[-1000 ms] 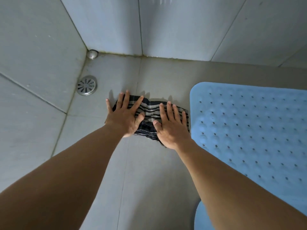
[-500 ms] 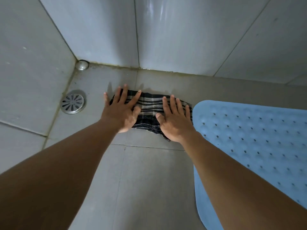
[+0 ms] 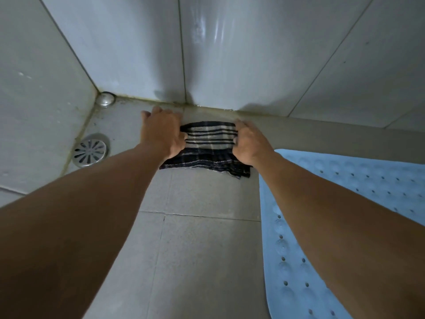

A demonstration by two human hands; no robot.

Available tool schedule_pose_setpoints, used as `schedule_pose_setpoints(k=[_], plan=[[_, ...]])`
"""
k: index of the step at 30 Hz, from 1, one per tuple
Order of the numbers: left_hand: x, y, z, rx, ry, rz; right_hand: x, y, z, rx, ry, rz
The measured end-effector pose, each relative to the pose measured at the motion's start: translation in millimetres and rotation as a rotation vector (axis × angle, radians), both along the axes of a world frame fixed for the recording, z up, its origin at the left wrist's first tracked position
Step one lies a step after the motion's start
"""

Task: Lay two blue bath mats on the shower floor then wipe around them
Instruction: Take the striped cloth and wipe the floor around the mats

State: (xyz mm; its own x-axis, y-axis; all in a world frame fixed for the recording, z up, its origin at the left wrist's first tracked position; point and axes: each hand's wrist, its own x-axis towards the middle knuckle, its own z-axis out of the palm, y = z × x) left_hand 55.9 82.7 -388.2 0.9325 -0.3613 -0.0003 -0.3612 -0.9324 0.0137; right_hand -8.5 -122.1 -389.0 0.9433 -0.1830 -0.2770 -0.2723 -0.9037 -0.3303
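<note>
Here, head view, single frame: shower floor of grey tiles, meeting glossy tiled walls at a stained grout line. Left hand and right hand, both bare, press palm-down on the two ends of a dark striped cloth, fingers curled over its far edge; whether they pinch the fabric or only bear on it cannot be told. The cloth lies flat on the floor just short of the back wall, black with pale bands, its near edge rumpled. Blue bath mat, dimpled and perforated, lies on the floor to the right, its corner just beside the cloth and partly hidden under the right forearm; only one mat can be made out. Round slotted metal drain sits in the floor to the left, near the side wall. Small domed metal fitting sits in the corner where floor and walls meet.
</note>
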Motion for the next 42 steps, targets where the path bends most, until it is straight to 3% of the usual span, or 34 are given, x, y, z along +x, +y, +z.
schedule_pose_setpoints(k=[3,5,10,25,29,42], plan=[[0,-5,8,0.031,-0.002,0.022,2,1,14,-0.293,-0.031,-0.006],[5,-2,15,-0.013,-0.038,0.055,4,1,30,-0.365,-0.073,0.004],[3,9,63,-0.250,-0.066,0.074,-1,-2,81,-0.236,-0.240,-0.061],[-15,-7,300,-0.562,-0.035,0.106,-29,-21,321,0.006,-0.394,-0.209],[-55,-9,363,-0.678,-0.009,0.112,-76,-22,389,0.044,-0.438,-0.233],[-233,-48,539,-0.763,0.013,-0.113,-286,-65,554,0.098,-0.511,-0.343]])
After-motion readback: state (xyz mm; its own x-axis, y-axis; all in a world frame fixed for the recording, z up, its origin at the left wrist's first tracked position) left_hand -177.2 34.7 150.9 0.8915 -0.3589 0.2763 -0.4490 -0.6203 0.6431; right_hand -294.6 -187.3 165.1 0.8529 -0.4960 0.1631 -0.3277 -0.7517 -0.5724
